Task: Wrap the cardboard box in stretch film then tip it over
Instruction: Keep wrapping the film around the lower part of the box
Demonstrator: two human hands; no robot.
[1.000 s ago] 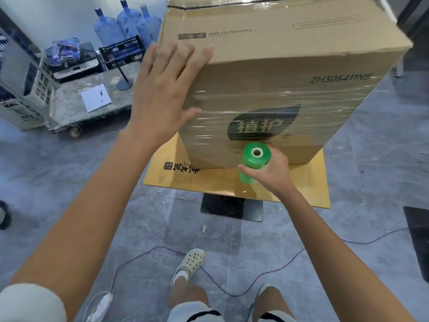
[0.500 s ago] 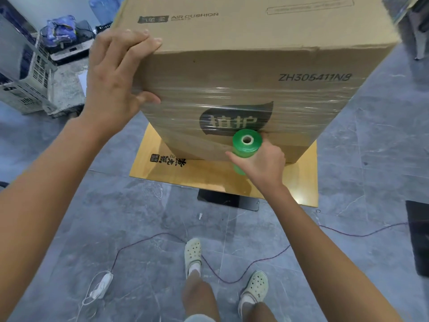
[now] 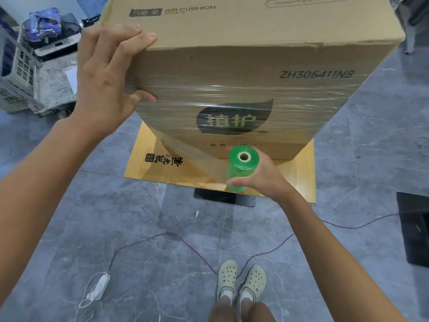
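Floor (image 3: 139,228): grey marbled tile across the lower frame. A thin purple cable (image 3: 181,240) snakes over it, with a white adapter (image 3: 98,287) at lower left. My pale clogs (image 3: 227,275) are at bottom centre. Upper left: a low trolley (image 3: 53,82) loaded with office gear, and a slatted crate beside it. Right edge: a dark mat (image 3: 415,228).

Centre: a small wooden tabletop (image 3: 299,173) on a black base (image 3: 222,198). The cardboard box (image 3: 243,66) stands on it and fills the upper middle of the frame. Clear film already bands the box's middle, across the dark leaf logo; its top strip and the printed code are bare.

Left hand (image 3: 104,82): arm comes in from the lower left, fingers (image 3: 130,36) hooked over the box's upper left corner, thumb pressed on the wrapped front face. It grips the box.

Right hand (image 3: 262,180): arm comes in from the lower right, fingers clenched round the green roll of stretch film (image 3: 242,168), thumb across its lower part. The roll is upright with its core hole facing me, just in front of the box's bottom edge, above the tabletop. A sheet of film (image 3: 192,159) runs taut from the roll up and left to the box's lower left corner.
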